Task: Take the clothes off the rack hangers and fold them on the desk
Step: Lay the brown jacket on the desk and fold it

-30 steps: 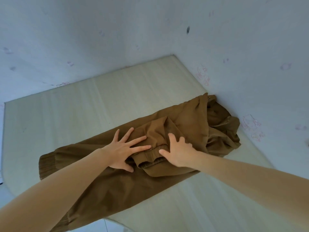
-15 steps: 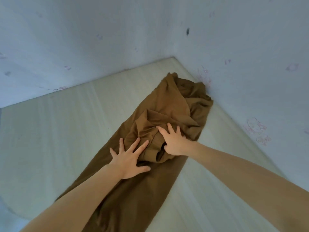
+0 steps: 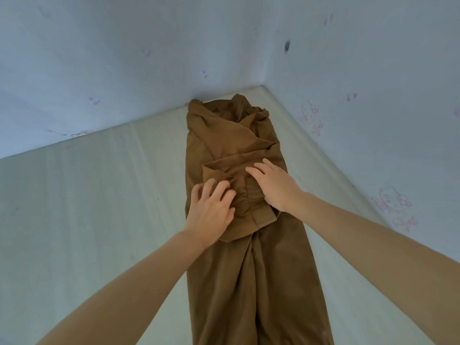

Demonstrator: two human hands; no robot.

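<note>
A brown jacket (image 3: 249, 282) lies lengthwise on the pale desk (image 3: 87, 220), its collar end near the wall corner and its hem running off the bottom of the view. A sleeve with a ribbed cuff (image 3: 256, 195) is folded across its middle. My left hand (image 3: 211, 212) rests on the left side of the folded sleeve, fingers slightly bent and blurred. To the right of the cuff, my right hand (image 3: 276, 185) presses flat on the cloth with straight fingers.
Two pale blue walls (image 3: 124, 58) meet in a corner right behind the jacket's top; the right wall (image 3: 373, 108) carries faint pink cartoon prints. Bare desk surface stretches to the left of the jacket, and a narrower strip lies to its right.
The view has swung so the jacket now runs straight away from me toward the corner. Both hands stayed on the folded sleeve; the left hand's fingers have drawn in a little.
</note>
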